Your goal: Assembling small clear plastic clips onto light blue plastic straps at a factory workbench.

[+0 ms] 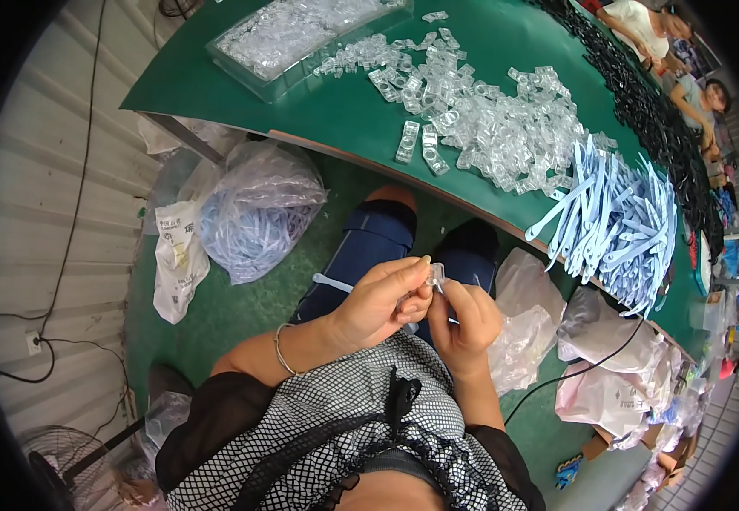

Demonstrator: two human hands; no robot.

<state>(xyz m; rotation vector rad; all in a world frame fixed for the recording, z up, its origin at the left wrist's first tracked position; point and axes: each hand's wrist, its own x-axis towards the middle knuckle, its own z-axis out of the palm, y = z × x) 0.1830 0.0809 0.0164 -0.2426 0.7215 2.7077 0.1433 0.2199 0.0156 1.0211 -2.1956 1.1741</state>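
Above my lap, my left hand (385,294) pinches a small clear plastic piece (437,274) between thumb and fingers. A light blue plastic strip (333,283) with a rounded end sticks out to the left from behind that hand; its other end is hidden. My right hand (469,328) is closed, its thumb and forefinger pressed at the lower side of the clear piece. Whether the strip and the piece are joined cannot be made out. On the green table ahead lie a heap of similar clear pieces (514,128) and a pile of light blue strips (612,226).
A clear tray (276,85) full of small transparent parts stands at the table's far left. Black strips (642,94) line the far right, where two people sit. Below the table are a bag of bluish strips (254,213) and white bags (608,400). A fan (71,468) stands lower left.
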